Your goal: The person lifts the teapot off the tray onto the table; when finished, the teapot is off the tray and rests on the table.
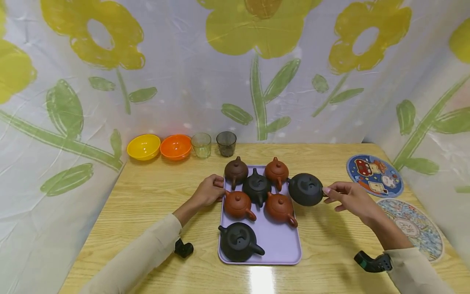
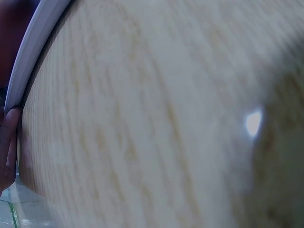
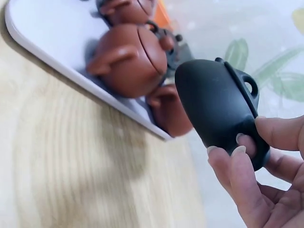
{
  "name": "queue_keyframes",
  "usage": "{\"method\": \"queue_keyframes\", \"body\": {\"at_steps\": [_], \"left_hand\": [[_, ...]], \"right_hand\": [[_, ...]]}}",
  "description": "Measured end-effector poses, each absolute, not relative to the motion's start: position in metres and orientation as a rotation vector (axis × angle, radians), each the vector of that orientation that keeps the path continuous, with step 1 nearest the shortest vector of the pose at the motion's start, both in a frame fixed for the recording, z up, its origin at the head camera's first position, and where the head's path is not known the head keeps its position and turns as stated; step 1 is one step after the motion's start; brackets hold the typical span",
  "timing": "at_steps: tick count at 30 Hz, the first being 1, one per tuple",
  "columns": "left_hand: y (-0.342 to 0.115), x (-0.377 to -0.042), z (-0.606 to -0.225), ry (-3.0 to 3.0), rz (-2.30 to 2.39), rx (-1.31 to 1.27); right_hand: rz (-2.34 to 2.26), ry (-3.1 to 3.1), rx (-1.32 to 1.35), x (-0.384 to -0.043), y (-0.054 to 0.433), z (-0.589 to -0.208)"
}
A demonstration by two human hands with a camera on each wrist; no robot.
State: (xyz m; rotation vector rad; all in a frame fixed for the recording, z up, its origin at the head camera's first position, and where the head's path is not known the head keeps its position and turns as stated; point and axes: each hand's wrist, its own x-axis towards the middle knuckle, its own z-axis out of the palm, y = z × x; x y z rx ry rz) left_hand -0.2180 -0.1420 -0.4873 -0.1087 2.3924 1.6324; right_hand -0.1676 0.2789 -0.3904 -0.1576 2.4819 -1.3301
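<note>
My right hand [image 1: 349, 198] holds a black teapot [image 1: 305, 190] by its handle, with fingers through and around the loop. The pot is raised beside the tray's right edge, its shadow on the table below, as the right wrist view also shows. My left hand [image 1: 209, 190] grips the left rim of a lilac tray [image 1: 271, 247], fingertips at the edge. On the tray stand a dark brown teapot [image 1: 236, 170], a middle black teapot [image 1: 256, 187], a front black teapot [image 1: 238, 241] and reddish-brown teapots, one of them a right-hand teapot [image 1: 280, 207].
Along the back left stand a yellow bowl [image 1: 144, 148], an orange bowl [image 1: 176, 148], a greenish glass [image 1: 201, 145] and a grey glass [image 1: 226, 144]. At the right lie a blue round mat [image 1: 374, 175] and a patterned round mat [image 1: 413, 228]. A flowered curtain [image 1: 176, 81] hangs behind the wooden table [image 1: 147, 196].
</note>
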Motion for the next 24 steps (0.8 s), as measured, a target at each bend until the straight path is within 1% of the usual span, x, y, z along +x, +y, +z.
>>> {"method": "queue_keyframes", "body": {"at_steps": [16,24], "left_hand": [[-0.142,-0.216,-0.488,2.380,1.651,-0.118],[-0.141,-0.215,-0.488,2.377,1.660,-0.108]], "right_hand": [[-1.314,2.485,-0.098,-0.222,0.297,-0.407],[-1.305,2.464,-0.120,-0.254,0.300,-0.420]]}}
